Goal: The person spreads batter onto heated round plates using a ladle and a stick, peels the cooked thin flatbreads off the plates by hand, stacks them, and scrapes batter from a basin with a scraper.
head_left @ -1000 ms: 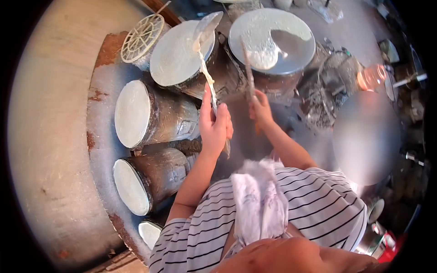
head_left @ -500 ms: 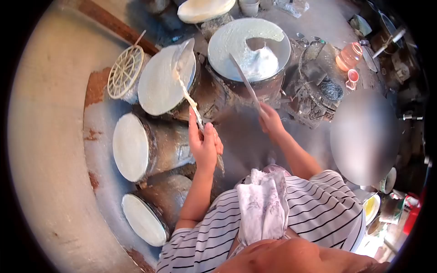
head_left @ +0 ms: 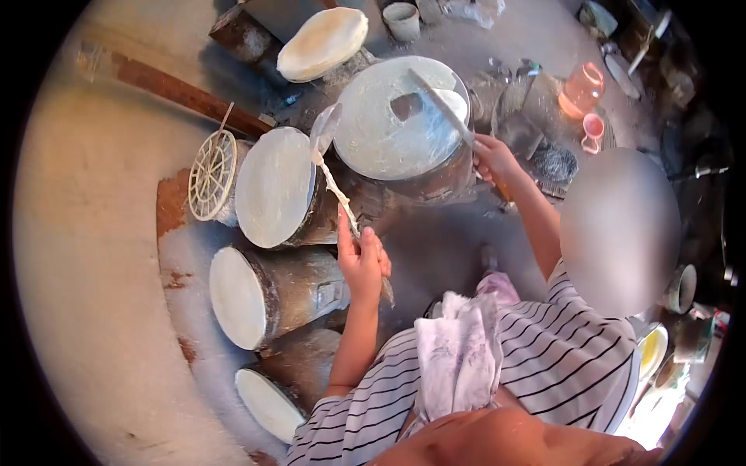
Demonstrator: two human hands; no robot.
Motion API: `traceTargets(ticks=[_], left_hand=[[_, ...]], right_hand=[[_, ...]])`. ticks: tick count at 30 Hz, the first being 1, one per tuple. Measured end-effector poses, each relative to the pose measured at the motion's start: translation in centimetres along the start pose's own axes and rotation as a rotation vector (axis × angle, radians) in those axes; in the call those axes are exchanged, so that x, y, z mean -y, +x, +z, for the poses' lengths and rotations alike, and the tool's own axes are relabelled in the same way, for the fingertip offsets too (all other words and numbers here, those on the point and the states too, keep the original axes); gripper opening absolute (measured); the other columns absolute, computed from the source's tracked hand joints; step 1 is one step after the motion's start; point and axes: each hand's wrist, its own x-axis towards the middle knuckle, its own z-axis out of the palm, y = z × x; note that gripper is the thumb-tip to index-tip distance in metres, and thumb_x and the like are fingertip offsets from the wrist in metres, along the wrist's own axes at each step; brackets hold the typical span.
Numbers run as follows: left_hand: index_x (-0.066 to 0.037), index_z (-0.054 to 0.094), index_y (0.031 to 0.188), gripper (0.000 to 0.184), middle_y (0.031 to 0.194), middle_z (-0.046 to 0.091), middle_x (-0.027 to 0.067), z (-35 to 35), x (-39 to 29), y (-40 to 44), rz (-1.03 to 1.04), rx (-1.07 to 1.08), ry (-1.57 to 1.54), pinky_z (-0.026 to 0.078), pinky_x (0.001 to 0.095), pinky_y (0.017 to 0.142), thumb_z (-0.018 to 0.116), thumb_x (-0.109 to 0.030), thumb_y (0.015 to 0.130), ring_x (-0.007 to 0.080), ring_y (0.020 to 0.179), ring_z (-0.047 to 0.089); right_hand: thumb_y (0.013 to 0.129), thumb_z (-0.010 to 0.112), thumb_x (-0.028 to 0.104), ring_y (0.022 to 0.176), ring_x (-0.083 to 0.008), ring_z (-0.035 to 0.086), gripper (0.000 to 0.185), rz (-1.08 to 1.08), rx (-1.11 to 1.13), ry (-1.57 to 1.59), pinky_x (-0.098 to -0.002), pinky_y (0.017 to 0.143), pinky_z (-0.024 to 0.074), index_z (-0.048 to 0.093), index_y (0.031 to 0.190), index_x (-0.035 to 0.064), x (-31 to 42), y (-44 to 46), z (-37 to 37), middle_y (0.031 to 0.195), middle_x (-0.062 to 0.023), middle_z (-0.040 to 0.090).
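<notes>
By the left hand (head_left: 362, 264), a ladle (head_left: 335, 186) is gripped around its handle. The index finger is laid up along the shaft, the thumb is set on the right, and the other fingers are curled in behind. From these fingers the batter-streaked upper shaft and the bowl are pointed to 11 o'clock, while the butt is left protruding at 5 o'clock.

By the right hand (head_left: 496, 159), a long flat blade (head_left: 441, 106) is grasped with the fingers wrapped closely around its handle. Its flat length is extended toward 10 to 11 o'clock from the knuckles, across the large griddle (head_left: 406, 107); whether the batter (head_left: 373, 140) there is touched by it cannot be told. A white mound (head_left: 454, 101) is partly covered from view by the blade.

A second pale round top (head_left: 273, 186) is seen at 10 to 11 o'clock from the left hand, with a slatted round rack (head_left: 212, 175) just beyond. At 2 o'clock from the right hand, a pink jug (head_left: 581, 89) is placed near a small pink cup (head_left: 593, 128).
</notes>
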Motion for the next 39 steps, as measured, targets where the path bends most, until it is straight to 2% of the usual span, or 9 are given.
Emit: traceTargets(ticks=[6, 12, 16, 22, 26, 30, 32, 37, 39], left_hand=[[-0.012, 0.019, 0.147, 0.056, 0.053, 0.035, -0.0029, 3.7, 0.2, 3.5, -0.004, 0.010, 0.123, 0.030, 0.0218, 0.033, 0.044, -0.011, 0.097, 0.0044, 0.037, 0.031], [-0.010, 0.017, 0.147, 0.056, 0.053, 0.035, -0.0025, 10.4, 0.4, 7.2, -0.011, -0.034, 0.113, 0.031, 0.0222, 0.033, 0.042, -0.008, 0.097, 0.0047, 0.036, 0.032], [-0.012, 0.017, 0.147, 0.057, 0.056, 0.038, -0.0018, 10.8, 0.4, 8.4, 0.002, 0.000, 0.167, 0.032, 0.0223, 0.034, 0.042, -0.007, 0.096, 0.0047, 0.037, 0.034], [-0.009, 0.017, 0.147, 0.056, 0.053, 0.038, -0.0019, 13.2, 0.4, 10.4, -0.060, -0.035, 0.163, 0.032, 0.0226, 0.034, 0.042, -0.008, 0.097, 0.0050, 0.037, 0.033], [-0.008, 0.018, 0.147, 0.056, 0.054, 0.038, -0.0021, 13.3, 1.7, 11.5, -0.081, -0.025, 0.156, 0.033, 0.0217, 0.034, 0.042, -0.006, 0.096, 0.0050, 0.037, 0.034], [-0.014, 0.020, 0.147, 0.058, 0.054, 0.037, -0.0026, 11.6, 1.5, 12.1, -0.075, 0.053, 0.192, 0.032, 0.0223, 0.035, 0.044, -0.007, 0.095, 0.0046, 0.038, 0.032], [-0.018, 0.021, 0.147, 0.058, 0.056, 0.037, -0.0028, 12.2, 1.5, 13.4, -0.182, 0.053, 0.184, 0.031, 0.0219, 0.034, 0.045, -0.008, 0.096, 0.0046, 0.037, 0.031], [-0.022, 0.022, 0.147, 0.055, 0.060, 0.037, -0.0033, 14.0, 0.9, 16.5, -0.228, 0.048, -0.242, 0.029, 0.0199, 0.033, 0.043, -0.012, 0.097, 0.0044, 0.038, 0.030], [-0.023, 0.023, 0.146, 0.053, 0.061, 0.037, -0.0032, 12.2, -2.1, 14.8, -0.279, -0.014, -0.292, 0.029, 0.0190, 0.033, 0.041, -0.014, 0.097, 0.0033, 0.038, 0.030]], right_hand=[[0.096, 0.051, 0.030, 0.041, -0.0070, 0.047, 0.039, 0.163, 0.049, -0.213, -0.0230, 0.033, 0.0355, 0.049, 0.132, 0.0137, -1.4, -6.6, -5.3, 0.060, -0.0008, 0.054], [0.097, 0.047, 0.023, 0.040, -0.0067, 0.045, 0.036, -0.042, 0.070, -0.160, -0.0233, 0.033, 0.0326, 0.049, 0.131, 0.0122, 3.3, 2.0, -7.3, 0.061, -0.0040, 0.057], [0.094, 0.053, 0.022, 0.038, -0.0073, 0.046, 0.037, 0.190, 0.230, -0.353, -0.0226, 0.032, 0.0329, 0.052, 0.129, 0.0121, 1.3, -4.2, -10.2, 0.060, -0.0051, 0.059], [0.096, 0.047, 0.017, 0.047, -0.0048, 0.049, 0.032, 0.029, 0.120, -0.269, -0.0214, 0.038, 0.0353, 0.055, 0.127, 0.0159, 7.3, 7.7, -11.8, 0.068, -0.0024, 0.059], [0.086, 0.051, 0.011, 0.082, -0.0354, 0.063, 0.039, -0.582, -0.070, -1.044, -0.0420, 0.074, 0.0490, 0.056, 0.124, 0.0151, 7.5, 8.7, -6.5, 0.095, -0.0193, 0.064], [0.088, 0.050, 0.013, 0.073, -0.0348, 0.062, 0.040, -0.505, -0.357, -1.055, -0.0445, 0.066, 0.0487, 0.053, 0.128, 0.0176, 5.7, 2.5, -8.3, 0.079, -0.0187, 0.061], [0.088, 0.050, 0.011, 0.075, -0.0350, 0.062, 0.042, -0.317, -0.262, -1.039, -0.0436, 0.065, 0.0495, 0.051, 0.129, 0.0190, 4.4, 2.0, -6.1, 0.076, -0.0173, 0.061], [0.090, 0.045, 0.015, 0.078, -0.0341, 0.062, 0.041, -0.474, -0.075, -1.216, -0.0425, 0.068, 0.0489, 0.049, 0.131, 0.0236, 5.7, 4.3, -2.6, 0.081, -0.0165, 0.060], [0.090, 0.048, 0.013, 0.073, -0.0343, 0.062, 0.042, -0.430, -0.256, -1.154, -0.0426, 0.063, 0.0486, 0.049, 0.130, 0.0254, 5.8, 2.9, -6.3, 0.081, -0.0159, 0.060]])
